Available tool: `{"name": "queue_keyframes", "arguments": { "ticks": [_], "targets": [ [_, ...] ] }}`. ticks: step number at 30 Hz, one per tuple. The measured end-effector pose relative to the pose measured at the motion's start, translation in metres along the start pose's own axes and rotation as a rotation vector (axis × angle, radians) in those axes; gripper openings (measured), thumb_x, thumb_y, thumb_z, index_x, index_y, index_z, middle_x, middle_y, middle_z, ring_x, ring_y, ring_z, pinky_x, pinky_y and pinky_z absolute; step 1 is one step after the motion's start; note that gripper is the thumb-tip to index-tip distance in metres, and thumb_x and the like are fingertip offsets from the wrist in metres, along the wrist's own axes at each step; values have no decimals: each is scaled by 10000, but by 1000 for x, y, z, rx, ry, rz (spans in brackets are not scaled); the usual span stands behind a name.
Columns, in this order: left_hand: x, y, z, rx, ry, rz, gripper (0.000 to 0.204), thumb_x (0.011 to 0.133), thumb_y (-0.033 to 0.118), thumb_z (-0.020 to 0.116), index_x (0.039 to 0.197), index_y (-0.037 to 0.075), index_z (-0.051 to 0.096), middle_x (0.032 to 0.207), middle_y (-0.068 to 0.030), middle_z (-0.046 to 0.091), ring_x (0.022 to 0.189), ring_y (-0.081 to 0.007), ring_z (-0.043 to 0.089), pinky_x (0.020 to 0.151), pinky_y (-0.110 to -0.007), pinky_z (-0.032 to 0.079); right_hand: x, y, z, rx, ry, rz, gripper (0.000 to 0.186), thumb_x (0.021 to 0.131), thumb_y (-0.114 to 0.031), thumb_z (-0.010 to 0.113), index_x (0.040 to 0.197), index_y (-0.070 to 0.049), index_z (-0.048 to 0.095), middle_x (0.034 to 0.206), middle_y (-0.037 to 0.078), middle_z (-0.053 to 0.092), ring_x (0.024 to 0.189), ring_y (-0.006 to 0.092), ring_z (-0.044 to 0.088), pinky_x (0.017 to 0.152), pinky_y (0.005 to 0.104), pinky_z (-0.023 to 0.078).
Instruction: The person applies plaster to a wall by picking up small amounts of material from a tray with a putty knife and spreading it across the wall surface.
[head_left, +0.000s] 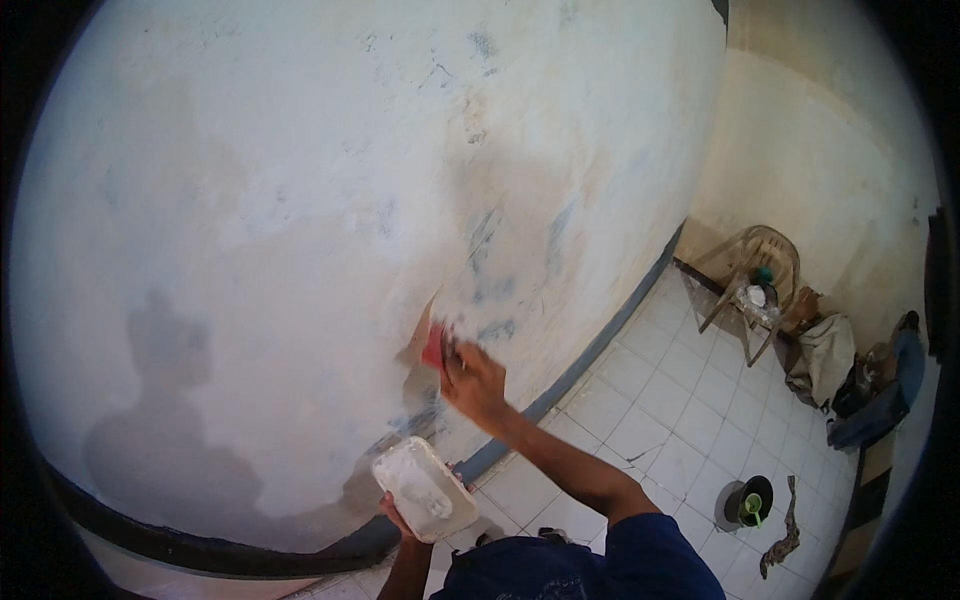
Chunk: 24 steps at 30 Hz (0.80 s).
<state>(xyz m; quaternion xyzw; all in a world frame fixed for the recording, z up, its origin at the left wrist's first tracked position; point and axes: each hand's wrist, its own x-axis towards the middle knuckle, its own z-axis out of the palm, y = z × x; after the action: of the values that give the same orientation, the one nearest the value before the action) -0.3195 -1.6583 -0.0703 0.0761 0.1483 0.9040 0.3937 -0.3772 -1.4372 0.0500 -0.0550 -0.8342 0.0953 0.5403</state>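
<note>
In my right hand [472,383] is a putty knife with a red part [434,345], its fingers closed round it. The broad blade lies at the patchy white wall [300,270], and its edge is partly hard to make out. Lower down, my left hand [393,515] grips a shallow white rectangular tub [384,472] by its side, tilted toward me. White paste [428,488] coats the inside of the tub. Grey and bluish patches [492,290] mark the wall around and above my right hand.
A grey-blue skirting [600,352] runs along the wall's foot above white floor tiles [670,440]. On the right stand a plastic chair [772,245] with items on it, a pale sack [828,358], a dark bucket [763,487] with something green inside, and a twisted brown cloth [785,540].
</note>
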Motion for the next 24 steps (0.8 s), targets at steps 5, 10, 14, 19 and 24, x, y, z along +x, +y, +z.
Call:
{"name": "queue_keyframes", "arguments": {
  "ticks": [5,10,14,19,24],
  "targets": [
    [-4,7,-2,20,16,-22,1013,699,734,577,1485,163,288,1307,-224,487,1153,-431,531,1009,-698,359,-12,5,-53,118,113,-47,219,648,-17,704,862,-62,689,779,66,605,635,228,620,550,316,519],
    [-1,0,-5,3,-14,-17,1034,695,748,573,1490,158,275,1309,-227,482,1155,-435,528,996,-700,367,101,107,-59,-163,524,85,62,763,-40,663,811,-78,675,824,112,615,760,294,612,610,391,493],
    [-3,1,-26,79,49,36,1024,701,745,566,1491,162,273,1327,-236,472,1155,-446,526,985,-710,372,67,91,-20,-78,159,161,109,658,-38,693,746,-87,649,875,99,629,771,301,623,647,379,515],
    [-1,-1,-21,9,15,26,997,709,721,562,1491,170,279,1342,-247,468,1162,-455,528,989,-718,364,-19,6,-14,121,37,-101,156,628,-66,710,781,-57,683,834,95,596,681,283,609,567,356,518],
    [-5,3,-11,-17,44,34,984,715,713,566,1491,179,283,1328,-236,487,1165,-450,532,994,-724,352,19,28,-45,45,233,81,280,732,12,659,992,-45,742,767,94,606,641,238,585,546,333,488]
  ]
}}
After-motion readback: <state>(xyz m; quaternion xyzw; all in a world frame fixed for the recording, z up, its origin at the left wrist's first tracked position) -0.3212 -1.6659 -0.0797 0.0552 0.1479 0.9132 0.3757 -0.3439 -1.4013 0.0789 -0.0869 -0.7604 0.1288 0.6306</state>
